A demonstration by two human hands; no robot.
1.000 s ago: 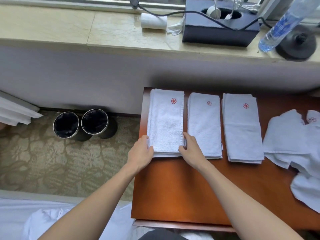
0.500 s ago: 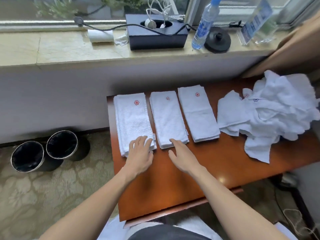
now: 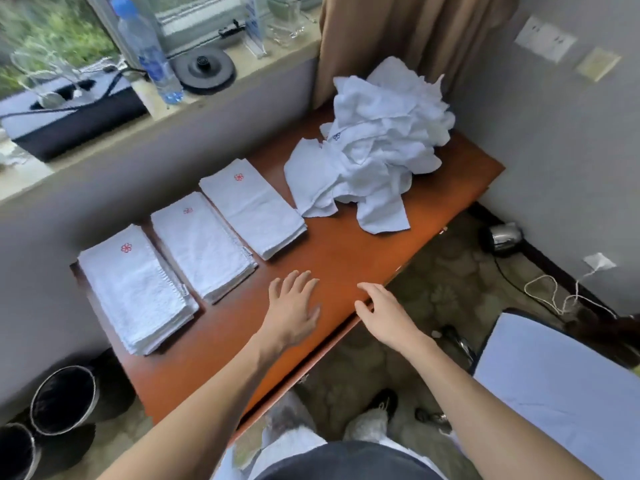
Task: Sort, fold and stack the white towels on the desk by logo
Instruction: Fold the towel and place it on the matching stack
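Note:
Three folded stacks of white towels with red flower logos lie in a row on the wooden desk (image 3: pixel 346 258): the left stack (image 3: pixel 138 289), the middle stack (image 3: pixel 202 245) and the right stack (image 3: pixel 252 206). A loose heap of unfolded white towels (image 3: pixel 374 147) fills the desk's far right; a blue logo shows on one of them. My left hand (image 3: pixel 294 306) hovers over bare desk with fingers spread, holding nothing. My right hand (image 3: pixel 384 310) is at the desk's front edge, fingers relaxed and empty.
On the windowsill stand a water bottle (image 3: pixel 149 53), a black box (image 3: pixel 69 119) and a round black base (image 3: pixel 204 67). Two bins (image 3: pixel 62 400) sit on the floor at the left. A curtain (image 3: pixel 398 36) hangs behind the heap. A chair seat (image 3: pixel 561 386) is at the right.
Both hands have left the left and middle stacks and moved right over bare desk. The view has swung right, and the whole heap now shows.

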